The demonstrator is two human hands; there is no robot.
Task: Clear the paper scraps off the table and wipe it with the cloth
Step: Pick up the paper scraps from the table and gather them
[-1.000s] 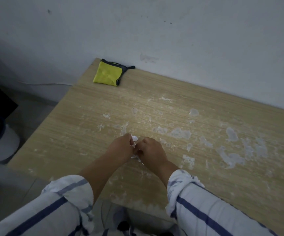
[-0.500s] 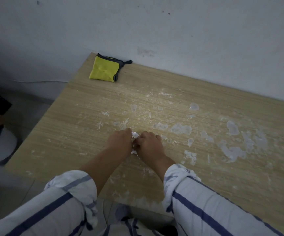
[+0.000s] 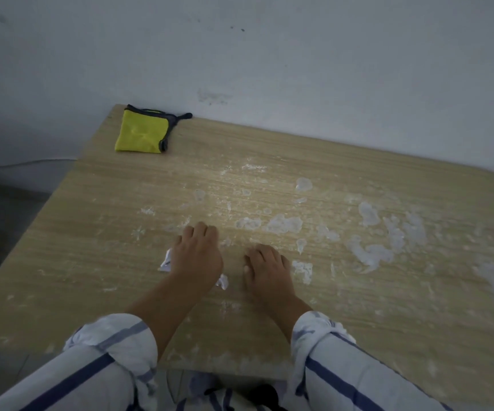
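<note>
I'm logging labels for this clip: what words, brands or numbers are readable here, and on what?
None can be read.
Paper scrap under the left hand: a dark mark, too small to read.
Yellow cloth: no label text visible.
Table: only white smears.

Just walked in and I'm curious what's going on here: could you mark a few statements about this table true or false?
1. The yellow cloth lies at the table's far left corner. True.
2. The right hand holds the cloth. False: it rests on the table, apart from the cloth.
3. White paper pokes out beside the left hand. True.
4. The table is wiped clean. False: white smears cover it.
</note>
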